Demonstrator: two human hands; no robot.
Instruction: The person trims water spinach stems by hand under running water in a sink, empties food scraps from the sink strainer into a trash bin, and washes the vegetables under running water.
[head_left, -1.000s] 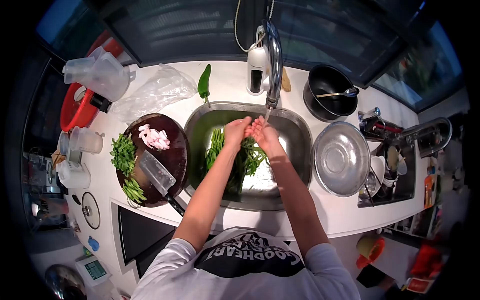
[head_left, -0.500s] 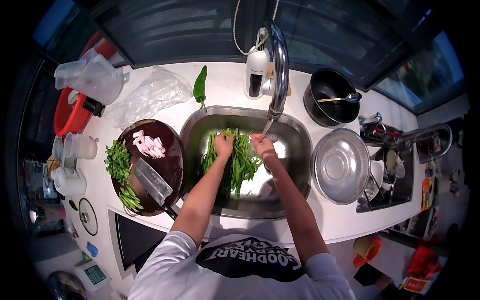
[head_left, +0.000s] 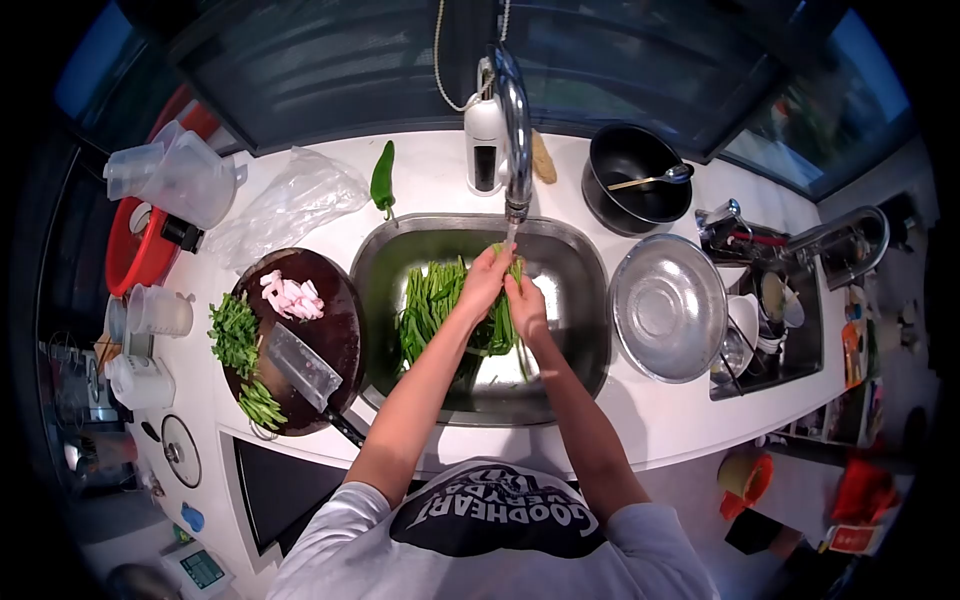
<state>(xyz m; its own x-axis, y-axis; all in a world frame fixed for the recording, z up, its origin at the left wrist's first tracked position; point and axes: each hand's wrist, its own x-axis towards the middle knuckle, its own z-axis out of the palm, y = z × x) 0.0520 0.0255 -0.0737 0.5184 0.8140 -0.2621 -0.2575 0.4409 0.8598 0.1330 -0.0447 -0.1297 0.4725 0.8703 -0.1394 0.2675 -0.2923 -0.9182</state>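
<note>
A steel sink (head_left: 583,262) holds a pile of long green stalks (head_left: 428,305). My left hand (head_left: 486,281) and my right hand (head_left: 524,305) grip one small bunch of these stalks (head_left: 503,330) together, lifted under the water stream from the curved tap (head_left: 516,130). My left hand holds the upper end, close to the spout. My right hand closes around the bunch just below it.
A round dark cutting board (head_left: 335,330) left of the sink carries a cleaver (head_left: 300,367), pink meat pieces (head_left: 291,296) and chopped greens (head_left: 233,332). A green pepper (head_left: 382,178) and plastic bag (head_left: 288,203) lie behind. A steel bowl (head_left: 667,308) and black pot (head_left: 635,178) sit right.
My hands went from rinsing under the tap down into the pile of stalks, then rose again with a bunch held under the stream. The view shifted slightly.
</note>
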